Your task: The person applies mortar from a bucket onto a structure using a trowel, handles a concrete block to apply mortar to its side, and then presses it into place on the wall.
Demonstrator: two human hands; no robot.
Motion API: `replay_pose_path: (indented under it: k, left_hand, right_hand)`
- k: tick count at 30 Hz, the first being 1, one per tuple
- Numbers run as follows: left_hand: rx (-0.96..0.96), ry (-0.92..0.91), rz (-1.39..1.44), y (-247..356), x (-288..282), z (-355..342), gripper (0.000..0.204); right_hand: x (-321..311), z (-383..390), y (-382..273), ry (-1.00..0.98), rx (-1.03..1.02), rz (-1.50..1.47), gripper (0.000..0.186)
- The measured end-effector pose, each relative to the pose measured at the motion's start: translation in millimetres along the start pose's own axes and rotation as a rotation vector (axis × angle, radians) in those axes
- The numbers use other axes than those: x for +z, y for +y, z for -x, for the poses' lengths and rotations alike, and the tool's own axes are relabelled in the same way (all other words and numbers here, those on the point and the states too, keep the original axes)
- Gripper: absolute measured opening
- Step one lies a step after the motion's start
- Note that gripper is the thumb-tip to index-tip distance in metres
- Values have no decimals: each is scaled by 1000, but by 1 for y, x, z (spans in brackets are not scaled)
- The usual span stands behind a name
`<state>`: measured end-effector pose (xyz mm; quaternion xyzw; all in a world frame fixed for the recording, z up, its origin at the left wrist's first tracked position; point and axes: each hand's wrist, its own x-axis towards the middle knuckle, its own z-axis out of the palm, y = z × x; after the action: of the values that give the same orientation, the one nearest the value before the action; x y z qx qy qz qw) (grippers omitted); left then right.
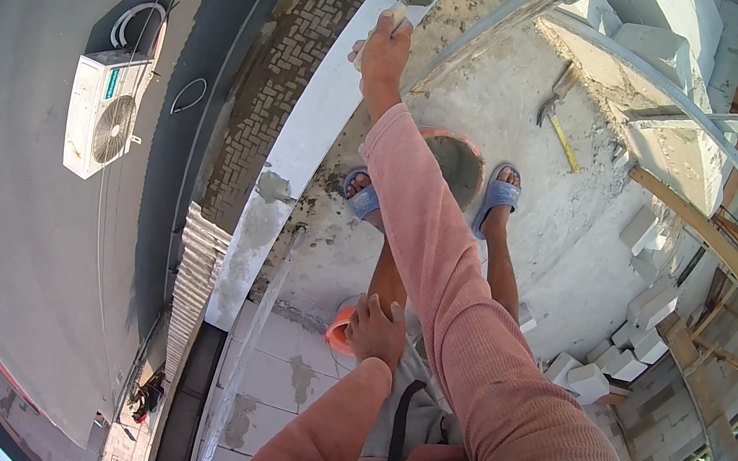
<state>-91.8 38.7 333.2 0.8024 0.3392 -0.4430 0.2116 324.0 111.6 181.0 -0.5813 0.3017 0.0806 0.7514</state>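
My right hand (385, 56) reaches far forward over a white wall top (312, 133). It is closed around the pale handle of what looks like a trowel (398, 13); a grey, mortar-coloured surface lies just beyond it. My left hand (377, 332) rests on my bent left leg, fingers stretched out, holding nothing. Beside that hand an orange container (340, 328) is partly hidden. Between my sandalled feet stands an orange-rimmed bucket (447, 134) with grey mortar in it, partly covered by my right arm.
Left of the wall there is a drop to a paved strip (296, 52) and an air-conditioner unit (105, 113). A yellow-handled tool (563, 144) lies on the concrete floor. Pale blocks (628, 347) are piled at right, near timber. Slanting bars (693, 104) cross the upper right.
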Motion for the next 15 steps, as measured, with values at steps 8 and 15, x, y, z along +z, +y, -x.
replay_pose_path:
  k: [8,15]
  left_hand:
    - [3,-4,-8,-1,2,0,56]
    - [10,2,26,-7,3,0,57]
  right_hand:
    - [8,22,15,35,92,7,29]
    - [6,28,4,8,43,-183,31]
